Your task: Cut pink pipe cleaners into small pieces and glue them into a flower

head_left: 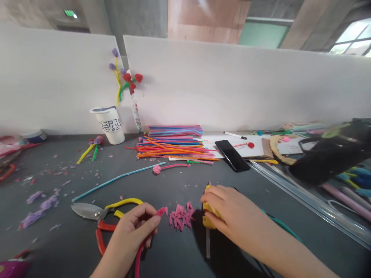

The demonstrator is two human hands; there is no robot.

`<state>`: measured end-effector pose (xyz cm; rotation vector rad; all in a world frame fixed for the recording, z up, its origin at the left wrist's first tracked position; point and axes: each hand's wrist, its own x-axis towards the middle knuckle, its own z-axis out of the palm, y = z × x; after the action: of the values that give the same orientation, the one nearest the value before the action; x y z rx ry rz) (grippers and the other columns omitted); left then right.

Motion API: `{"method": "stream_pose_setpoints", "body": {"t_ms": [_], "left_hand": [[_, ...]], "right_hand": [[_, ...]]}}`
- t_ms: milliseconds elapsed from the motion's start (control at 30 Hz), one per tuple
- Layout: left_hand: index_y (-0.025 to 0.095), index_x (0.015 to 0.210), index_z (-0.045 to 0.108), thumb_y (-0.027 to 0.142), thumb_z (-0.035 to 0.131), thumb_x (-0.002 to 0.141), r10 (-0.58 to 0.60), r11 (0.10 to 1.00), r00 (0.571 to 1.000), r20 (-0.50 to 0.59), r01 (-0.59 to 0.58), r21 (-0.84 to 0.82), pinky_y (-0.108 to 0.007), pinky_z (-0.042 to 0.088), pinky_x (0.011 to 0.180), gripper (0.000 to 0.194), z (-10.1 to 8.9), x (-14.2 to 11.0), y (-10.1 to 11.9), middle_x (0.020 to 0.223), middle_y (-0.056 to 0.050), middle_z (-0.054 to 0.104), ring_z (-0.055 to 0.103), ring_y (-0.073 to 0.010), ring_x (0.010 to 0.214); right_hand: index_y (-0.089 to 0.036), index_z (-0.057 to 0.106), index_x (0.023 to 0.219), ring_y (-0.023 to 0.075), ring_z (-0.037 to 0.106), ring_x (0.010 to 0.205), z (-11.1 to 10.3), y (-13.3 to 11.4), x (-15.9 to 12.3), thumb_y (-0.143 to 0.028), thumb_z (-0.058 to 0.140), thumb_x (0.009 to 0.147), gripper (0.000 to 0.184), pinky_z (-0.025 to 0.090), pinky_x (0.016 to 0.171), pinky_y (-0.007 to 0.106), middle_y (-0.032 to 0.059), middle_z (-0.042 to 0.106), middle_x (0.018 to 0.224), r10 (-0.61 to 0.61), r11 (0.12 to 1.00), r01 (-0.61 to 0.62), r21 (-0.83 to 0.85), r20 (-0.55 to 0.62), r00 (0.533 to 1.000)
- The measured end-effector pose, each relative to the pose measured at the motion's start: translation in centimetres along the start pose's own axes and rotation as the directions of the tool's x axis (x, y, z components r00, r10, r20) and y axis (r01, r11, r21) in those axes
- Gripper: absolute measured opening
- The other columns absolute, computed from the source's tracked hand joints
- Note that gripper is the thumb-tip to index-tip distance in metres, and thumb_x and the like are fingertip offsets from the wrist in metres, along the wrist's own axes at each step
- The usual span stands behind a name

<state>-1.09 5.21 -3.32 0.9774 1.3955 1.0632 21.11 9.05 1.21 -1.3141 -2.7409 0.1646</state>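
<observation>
Between the thumb and fingers of my left hand [136,226] is a pink pipe cleaner [139,258], its tip poking out to the right and its tail hanging down. A small heap of short pink cut pieces [181,217] lies just right of that tip. My right hand [226,210] is wrapped over a yellow hot glue gun [209,222], whose nozzle points away from me. From the gun's rear a clear glue stick [208,245] sticks out toward me. Red-and-yellow-handled cutters [89,211] lie open beside my left hand, partly behind it.
Bundled coloured pipe cleaners [174,148] lie ahead, near a black phone [232,155]. A blue pipe cleaner [116,179] and a pink stem with a pompom [157,169] are nearer. A white cup [111,125] stands left; clear rods [313,202] and a black bottle [330,154] are right.
</observation>
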Motion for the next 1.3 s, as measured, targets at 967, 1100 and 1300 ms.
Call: {"method": "stream_pose_setpoints", "body": {"t_ms": [967, 1100, 1300], "left_hand": [[0.014, 0.065, 0.057, 0.021, 0.063, 0.073, -0.1, 0.805, 0.962, 0.255, 0.229, -0.547, -0.022, 0.045, 0.067, 0.012, 0.3, -0.7, 0.6, 0.068, -0.001, 0.062, 0.057, -0.0104, 0.066], [0.014, 0.065, 0.058, 0.02, 0.069, 0.067, -0.159, 0.818, 0.964, 0.214, 0.25, -0.518, -0.017, 0.041, 0.056, 0.012, 0.9, -0.8, 0.0, 0.059, 0.0, 0.061, 0.054, -0.0075, 0.055], [0.014, 0.062, 0.058, 0.022, 0.074, 0.06, -0.14, 0.851, 0.982, 0.124, 0.183, -0.493, -0.013, 0.034, 0.048, 0.017, 1.3, -1.1, -0.3, 0.052, 0.003, 0.057, 0.048, -0.0043, 0.048]], "right_hand": [[-0.018, 0.054, 0.067, 0.0098, 0.05, 0.069, 2.3, -5.5, 3.8, -0.01, 0.052, 0.075, 0.011, 0.041, 0.061, 0.022, -0.0021, 0.05, 0.077, 0.1, 0.601, 0.013, 0.799, -0.091, 0.991], [-0.018, 0.052, 0.066, 0.01, 0.048, 0.066, 3.9, -6.1, 3.2, -0.007, 0.05, 0.073, 0.014, 0.038, 0.059, 0.022, -0.0024, 0.049, 0.072, 0.194, 0.58, 0.022, 0.814, -0.164, 0.967], [-0.019, 0.051, 0.066, 0.0122, 0.05, 0.067, 4.4, -6.5, 2.6, -0.009, 0.05, 0.073, 0.012, 0.04, 0.061, 0.025, -0.0018, 0.05, 0.071, 0.217, 0.555, 0.021, 0.831, -0.169, 0.961]]}}
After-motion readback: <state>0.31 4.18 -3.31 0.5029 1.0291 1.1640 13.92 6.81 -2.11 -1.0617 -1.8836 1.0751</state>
